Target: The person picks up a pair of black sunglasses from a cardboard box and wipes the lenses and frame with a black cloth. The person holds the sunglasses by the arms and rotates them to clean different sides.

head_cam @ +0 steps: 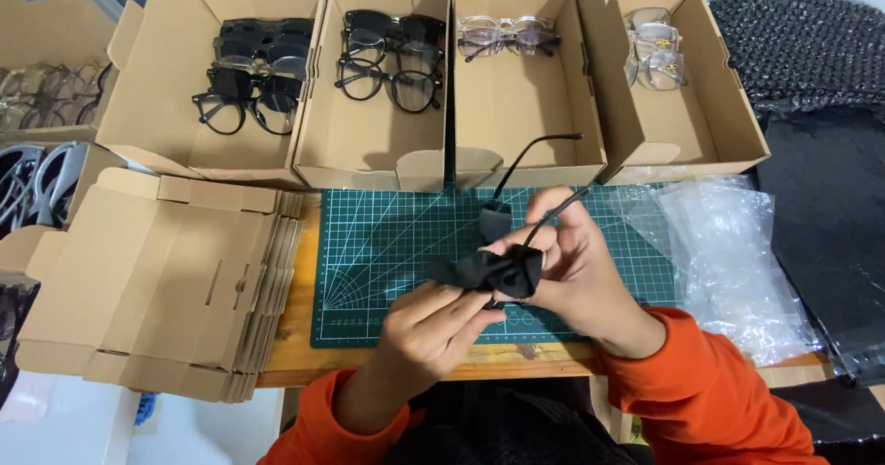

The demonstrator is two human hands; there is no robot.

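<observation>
Bare green cutting mat point(369, 271) between flat cardboard stack point(157, 281), open boxes point(369, 142) and plastic bags point(728, 262).

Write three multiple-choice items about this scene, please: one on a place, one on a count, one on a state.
1. Where does the green cutting mat lie?
A. in front of the open boxes
B. inside a box
C. on the flat cartons

2. How many open boxes stand in the row directly behind the mat?
A. two
B. four
C. six

3. What do both hands hold?
A. a clear bag
B. nothing
C. black glasses in a black cloth

Answers: 1 A, the mat lies nearer than the boxes. 2 B, four stand side by side. 3 C, the left hand and right hand grip the black cloth around the black glasses.
</observation>
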